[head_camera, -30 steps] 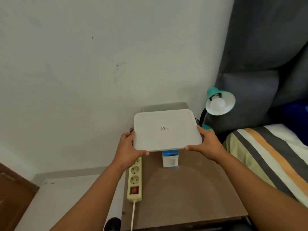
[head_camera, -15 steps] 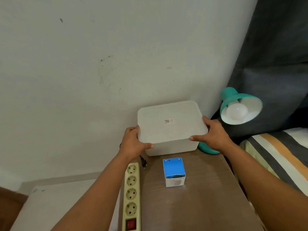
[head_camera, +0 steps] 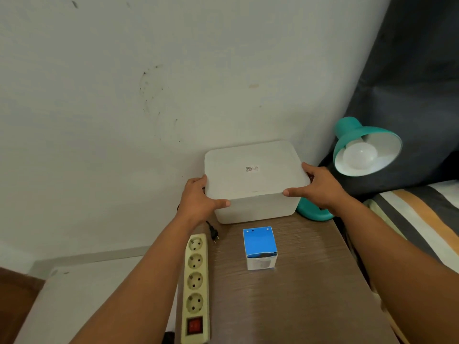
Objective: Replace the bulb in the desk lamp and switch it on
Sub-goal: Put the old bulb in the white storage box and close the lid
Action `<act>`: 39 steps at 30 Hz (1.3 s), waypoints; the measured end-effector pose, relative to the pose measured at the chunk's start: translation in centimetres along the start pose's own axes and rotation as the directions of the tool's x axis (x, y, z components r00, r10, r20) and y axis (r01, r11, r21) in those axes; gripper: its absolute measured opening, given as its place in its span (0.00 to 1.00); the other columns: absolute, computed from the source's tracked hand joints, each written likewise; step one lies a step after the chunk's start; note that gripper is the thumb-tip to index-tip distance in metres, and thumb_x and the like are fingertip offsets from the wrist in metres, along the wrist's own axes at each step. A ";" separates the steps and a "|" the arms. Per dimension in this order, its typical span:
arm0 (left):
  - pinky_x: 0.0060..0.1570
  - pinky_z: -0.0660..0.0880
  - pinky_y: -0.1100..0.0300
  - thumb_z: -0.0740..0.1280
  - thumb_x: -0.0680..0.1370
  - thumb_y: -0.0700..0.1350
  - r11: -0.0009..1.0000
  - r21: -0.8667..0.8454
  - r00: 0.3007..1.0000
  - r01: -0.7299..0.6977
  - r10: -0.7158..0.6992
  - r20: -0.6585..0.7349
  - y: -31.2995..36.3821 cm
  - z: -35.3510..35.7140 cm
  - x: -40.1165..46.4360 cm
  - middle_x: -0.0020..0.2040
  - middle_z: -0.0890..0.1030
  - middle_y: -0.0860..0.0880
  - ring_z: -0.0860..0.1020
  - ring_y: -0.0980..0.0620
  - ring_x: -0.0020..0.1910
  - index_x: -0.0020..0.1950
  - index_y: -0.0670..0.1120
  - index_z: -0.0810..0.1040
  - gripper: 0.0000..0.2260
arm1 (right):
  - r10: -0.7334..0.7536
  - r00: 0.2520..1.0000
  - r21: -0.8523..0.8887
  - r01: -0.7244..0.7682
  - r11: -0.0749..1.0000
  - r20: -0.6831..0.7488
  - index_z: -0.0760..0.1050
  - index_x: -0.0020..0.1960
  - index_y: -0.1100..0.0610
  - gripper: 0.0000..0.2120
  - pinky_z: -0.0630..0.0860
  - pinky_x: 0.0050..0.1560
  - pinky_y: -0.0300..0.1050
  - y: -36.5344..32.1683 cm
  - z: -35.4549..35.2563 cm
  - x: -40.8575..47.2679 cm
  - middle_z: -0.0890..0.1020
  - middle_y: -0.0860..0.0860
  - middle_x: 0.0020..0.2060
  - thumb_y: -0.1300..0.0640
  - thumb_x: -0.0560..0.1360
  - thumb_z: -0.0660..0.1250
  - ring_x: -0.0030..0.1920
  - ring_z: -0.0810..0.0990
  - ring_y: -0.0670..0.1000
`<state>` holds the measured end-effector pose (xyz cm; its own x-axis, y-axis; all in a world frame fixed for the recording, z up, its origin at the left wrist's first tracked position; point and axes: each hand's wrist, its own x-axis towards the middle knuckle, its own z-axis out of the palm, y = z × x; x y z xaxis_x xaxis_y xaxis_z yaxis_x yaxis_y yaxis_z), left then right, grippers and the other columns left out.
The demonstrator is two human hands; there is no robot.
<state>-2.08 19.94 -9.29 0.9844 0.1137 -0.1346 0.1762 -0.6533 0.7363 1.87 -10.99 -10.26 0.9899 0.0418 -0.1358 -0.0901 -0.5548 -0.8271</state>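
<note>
White lidded box (head_camera: pixel 253 180) between left hand (head_camera: pixel 198 202) and right hand (head_camera: pixel 320 187) — both clasping it — teal lamp (head_camera: pixel 365 145) just beside.

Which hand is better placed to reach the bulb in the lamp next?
Probably the right hand: it is at the box's right edge, nearest the lamp and bulb. The left hand is across the box.

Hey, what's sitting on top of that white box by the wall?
On the white box: a lid with a small printed label, and both hands gripping its edges, left hand, right hand. The closed lid hides whatever is inside.
</note>
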 end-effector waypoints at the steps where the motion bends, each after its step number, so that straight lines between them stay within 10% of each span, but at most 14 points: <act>1: 0.65 0.74 0.49 0.82 0.59 0.58 1.000 0.010 1.000 0.010 -0.010 0.003 0.1 0.0 -0.2 0.66 0.70 0.47 0.73 0.48 0.63 0.72 0.44 0.72 0.45 | 0.005 1.000 0.001 -0.005 1.000 0.005 0.64 0.76 0.59 0.51 0.73 0.64 0.49 -0.1 0.0 -0.1 0.75 0.52 0.64 0.47 0.59 0.83 0.63 0.74 0.52; 8: 0.69 0.70 0.47 0.82 0.63 0.54 0.999 0.032 1.000 0.023 -0.024 0.002 0.3 0.0 -1.0 0.70 0.68 0.46 0.70 0.46 0.69 0.77 0.42 0.64 0.48 | 0.001 1.000 -0.033 0.000 0.999 0.023 0.71 0.70 0.56 0.40 0.70 0.38 0.37 -0.2 -0.2 -0.6 0.79 0.52 0.57 0.51 0.63 0.82 0.53 0.77 0.52; 13: 0.70 0.69 0.48 0.82 0.64 0.53 0.999 0.046 1.000 0.024 -0.024 -0.008 0.2 0.1 -1.0 0.70 0.67 0.45 0.69 0.45 0.70 0.77 0.42 0.64 0.47 | 0.015 1.000 -0.039 -0.014 0.999 0.008 0.66 0.74 0.56 0.48 0.72 0.64 0.49 -0.3 -0.1 -0.9 0.74 0.54 0.64 0.48 0.61 0.83 0.63 0.74 0.54; 30: 0.71 0.67 0.50 0.79 0.69 0.50 0.998 0.063 0.999 -0.019 0.021 -0.024 0.5 0.5 -0.3 0.73 0.68 0.43 0.68 0.44 0.71 0.76 0.41 0.65 0.41 | 0.085 0.994 -0.176 -0.096 0.980 -0.069 0.60 0.78 0.58 0.54 0.70 0.69 0.58 -0.1 1.1 -0.1 0.70 0.58 0.68 0.39 0.61 0.80 0.67 0.71 0.59; 39: 0.69 0.69 0.54 0.72 0.77 0.52 0.993 -0.119 1.000 0.010 -0.011 -0.011 -0.7 1.5 -3.6 0.74 0.69 0.51 0.71 0.49 0.70 0.81 0.50 0.54 0.38 | -0.021 0.944 -0.062 0.001 0.998 -0.329 0.65 0.74 0.55 0.33 0.70 0.67 0.54 -0.1 4.3 -6.3 0.71 0.57 0.65 0.53 0.73 0.73 0.65 0.72 0.57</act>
<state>-5.79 18.80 -10.30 0.9823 0.1294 -0.1358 0.1853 -0.5587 0.8084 -4.79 -7.67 -11.67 0.9725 -0.2223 0.0691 -0.0821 -0.6051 -0.7919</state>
